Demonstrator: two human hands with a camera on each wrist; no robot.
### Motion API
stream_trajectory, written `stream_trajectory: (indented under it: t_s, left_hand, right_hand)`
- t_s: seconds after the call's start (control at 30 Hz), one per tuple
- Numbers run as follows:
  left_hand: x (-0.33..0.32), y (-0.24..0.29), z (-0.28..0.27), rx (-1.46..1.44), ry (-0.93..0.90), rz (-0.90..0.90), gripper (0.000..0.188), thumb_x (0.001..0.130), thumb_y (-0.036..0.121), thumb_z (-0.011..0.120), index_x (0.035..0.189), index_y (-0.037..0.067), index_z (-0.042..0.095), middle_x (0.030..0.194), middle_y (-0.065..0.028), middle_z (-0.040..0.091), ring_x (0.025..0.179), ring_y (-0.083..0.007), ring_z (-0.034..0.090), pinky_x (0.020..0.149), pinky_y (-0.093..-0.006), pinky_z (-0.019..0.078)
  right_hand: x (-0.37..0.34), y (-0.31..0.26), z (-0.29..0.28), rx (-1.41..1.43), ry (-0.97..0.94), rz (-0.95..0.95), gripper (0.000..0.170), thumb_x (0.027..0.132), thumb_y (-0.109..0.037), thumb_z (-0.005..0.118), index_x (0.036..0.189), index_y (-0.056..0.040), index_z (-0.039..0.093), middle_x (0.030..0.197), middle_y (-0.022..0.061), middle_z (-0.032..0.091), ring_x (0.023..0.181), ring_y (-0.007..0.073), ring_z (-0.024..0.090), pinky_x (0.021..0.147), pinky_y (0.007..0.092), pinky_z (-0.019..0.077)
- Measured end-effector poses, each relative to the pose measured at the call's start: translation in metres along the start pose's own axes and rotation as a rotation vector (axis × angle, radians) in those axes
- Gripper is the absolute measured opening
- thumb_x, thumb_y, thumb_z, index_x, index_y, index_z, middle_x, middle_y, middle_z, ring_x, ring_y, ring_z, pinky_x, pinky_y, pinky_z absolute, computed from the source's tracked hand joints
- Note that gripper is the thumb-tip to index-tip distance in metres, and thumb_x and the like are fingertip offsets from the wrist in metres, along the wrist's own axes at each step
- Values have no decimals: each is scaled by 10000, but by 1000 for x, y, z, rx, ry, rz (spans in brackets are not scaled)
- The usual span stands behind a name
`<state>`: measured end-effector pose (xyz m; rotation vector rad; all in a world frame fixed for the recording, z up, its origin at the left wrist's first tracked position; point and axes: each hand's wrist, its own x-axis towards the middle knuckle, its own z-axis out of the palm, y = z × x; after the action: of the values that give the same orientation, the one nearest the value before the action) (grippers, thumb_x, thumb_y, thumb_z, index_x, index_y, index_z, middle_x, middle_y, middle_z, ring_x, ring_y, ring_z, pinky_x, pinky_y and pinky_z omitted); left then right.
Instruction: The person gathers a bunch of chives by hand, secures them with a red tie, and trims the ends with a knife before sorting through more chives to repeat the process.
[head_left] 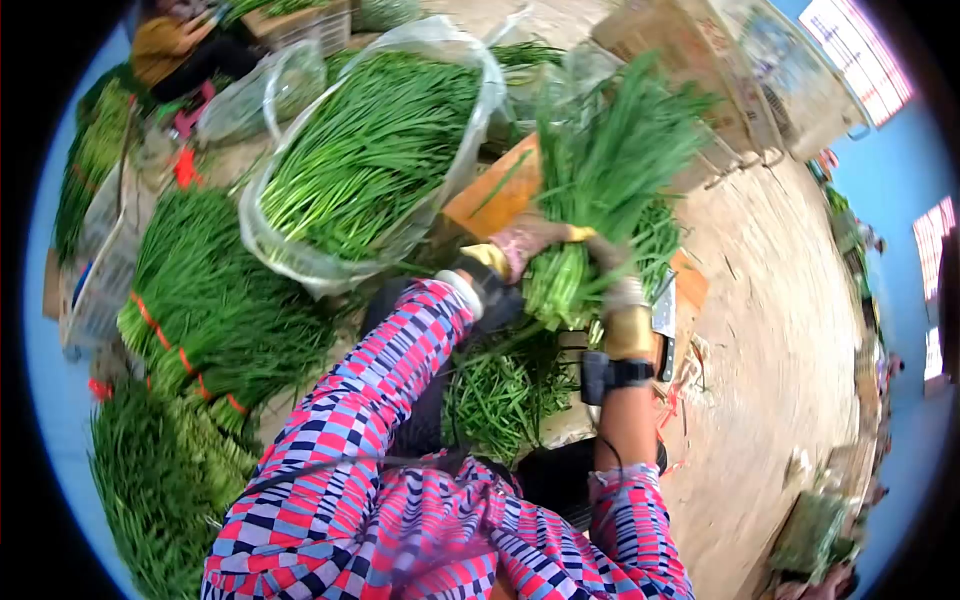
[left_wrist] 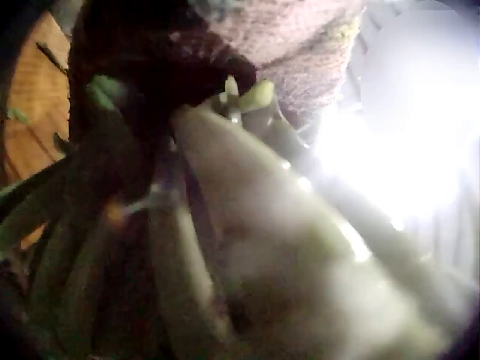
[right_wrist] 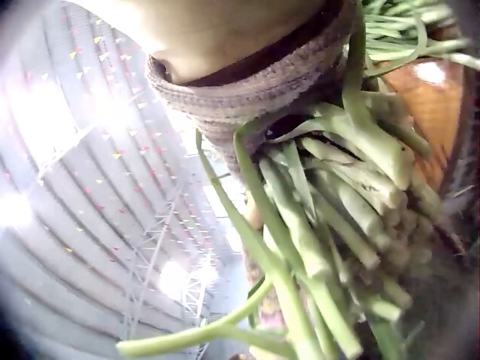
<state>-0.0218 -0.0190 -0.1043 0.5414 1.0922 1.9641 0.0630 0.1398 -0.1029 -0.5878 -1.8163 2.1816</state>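
Observation:
Upright between my two gloved hands is a large bunch of garlic chives (head_left: 615,150), leaves fanned upward and pale cut ends (right_wrist: 352,202) down. My left hand (head_left: 525,243) grips it from the left side, and its glove wraps over the pale stalks (left_wrist: 225,195) in the left wrist view. On the right side my right hand (head_left: 612,268) curls round the same bunch, its knitted glove (right_wrist: 255,105) close against the stems. The fingers are mostly hidden by glove and stalks. A kitchen knife (head_left: 663,330) lies just right of my right wrist.
An orange-brown board (head_left: 500,195) shows behind the hands. Loose chive pieces (head_left: 505,400) lie below them. A clear plastic bag (head_left: 255,225) full of chives stands ahead left, with red-tied bundles (head_left: 215,290) at the left. Crates (head_left: 700,75) stand at the back right.

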Motion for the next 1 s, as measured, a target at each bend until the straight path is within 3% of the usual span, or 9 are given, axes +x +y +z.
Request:
stream_trajectory:
  t_s: [0.1, 0.17, 0.23, 0.4, 0.6, 0.7, 0.8, 0.9, 1.0]
  left_hand:
    - [50, -73, -90, 41, 129, -121, 380, 861, 259, 672, 1115, -17, 610, 1089, -103, 654, 931, -168, 634, 844, -291, 507]
    - [38, -66, -101, 732, 200, -24, 394, 870, 279, 665, 1101, -35, 614, 1081, -109, 657, 912, -166, 631, 819, -279, 502]
    - [10, -22, -55, 280, 292, -386, 424, 867, 311, 669, 1097, -42, 619, 1068, -120, 662, 900, -178, 630, 808, -290, 497]
    - [49, -5, -90, 790, 222, -346, 691, 768, 399, 765, 1245, -39, 525, 1144, -109, 638, 998, -190, 596, 902, -308, 462]
    - [96, 3, -110, 783, 498, -143, 812, 795, 382, 740, 1411, 28, 346, 1382, -141, 461, 1241, -248, 449, 1051, -335, 333]
    - [132, -24, -165, 1597, -114, 112, 682, 848, 189, 601, 1456, 120, 299, 1423, -74, 420, 1230, -176, 451, 1051, -277, 340]
    - [136, -21, -129, 1372, -187, 113, 555, 898, 94, 479, 1436, 147, 355, 1346, -65, 511, 1120, -146, 537, 997, -254, 409]
    - [110, 13, -74, 594, -147, 74, 463, 858, 208, 633, 1287, 87, 507, 1217, -88, 592, 1011, -161, 611, 924, -293, 486]
    - [80, 36, -41, 151, -160, 148, 423, 840, 335, 692, 1142, 48, 621, 1069, -97, 669, 926, -170, 645, 851, -332, 532]
  right_hand:
    - [46, 59, 14, -638, 119, 197, 722, 727, -328, 766, 1268, 52, 473, 1130, 211, 602, 1027, 282, 586, 873, 407, 478]
    - [40, 62, 30, -890, 139, 331, 998, 721, -506, 731, 1391, 80, 281, 1153, 241, 610, 1045, 304, 602, 918, 365, 455]
    - [22, 56, 28, -684, 77, 214, 939, 724, -543, 712, 1324, 100, 386, 1215, 258, 569, 1099, 335, 577, 931, 378, 450]
    - [34, 25, -4, -1272, -36, 163, 759, 817, -480, 675, 1318, 39, 439, 1173, 202, 610, 1020, 296, 613, 867, 386, 488]
    - [93, -14, -9, -874, 44, 328, 797, 862, -586, 534, 1365, 18, 400, 1270, 218, 533, 1103, 303, 555, 920, 377, 450]
    - [136, 15, -10, -817, -56, 390, 759, 888, -591, 479, 1386, -23, 402, 1358, 155, 485, 1113, 257, 529, 920, 387, 426]
    - [171, 44, -5, -631, -18, 623, 707, 902, -548, 482, 1381, -33, 408, 1376, 168, 468, 1111, 264, 554, 914, 416, 446]
    - [121, 30, -16, 2345, 347, 804, 501, 903, -249, 544, 1348, -41, 446, 1333, 77, 519, 1182, 189, 521, 1029, 318, 396]
    - [73, -24, 12, 137, -213, 229, 323, 829, -272, 690, 1055, -44, 647, 922, 39, 689, 797, 160, 658, 755, 308, 547]
